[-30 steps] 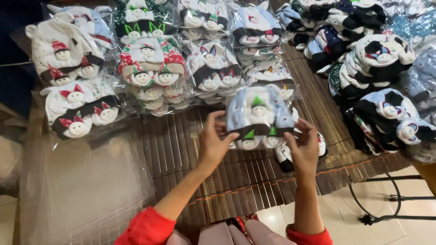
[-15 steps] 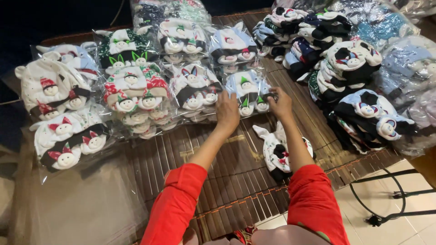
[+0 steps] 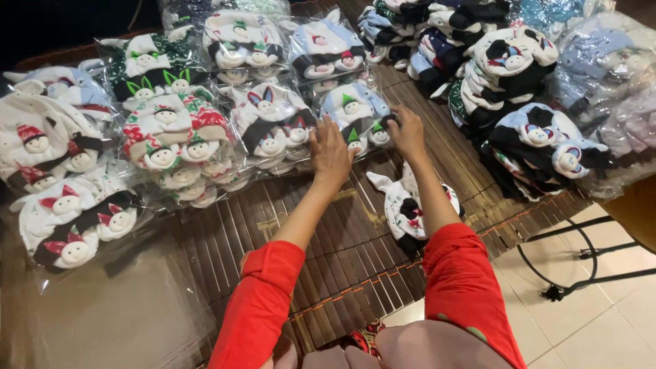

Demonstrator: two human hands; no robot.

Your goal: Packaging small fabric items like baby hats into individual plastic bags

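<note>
left hand point(image 3: 330, 152): fingers curled down onto the near-left edge of a clear bag of light-blue baby hats point(image 3: 355, 117) with small doll faces and green horns — pressing it rather than lifting, as far as can be seen.
right hand point(image 3: 408, 131): fingers closed around the bag's right edge, pinching the plastic.
bag position: lies flat on the brown slatted bamboo mat point(image 3: 342, 239), at the near end of a row of similar packs, touching the bag of black-and-white hats point(image 3: 273, 126) on its left.
nearby: a loose white hat with black patches point(image 3: 403, 208) lies on the mat just under the right forearm; unbagged dark hats point(image 3: 519, 102) are stacked to the right; empty clear bags point(image 3: 116, 314) sit at the near left.
step in hand: judged as settling this pack into line with the others.
next move calls for: both hands letting go cleanly, without dragging the slippery plastic or nudging neighbouring packs.
</note>
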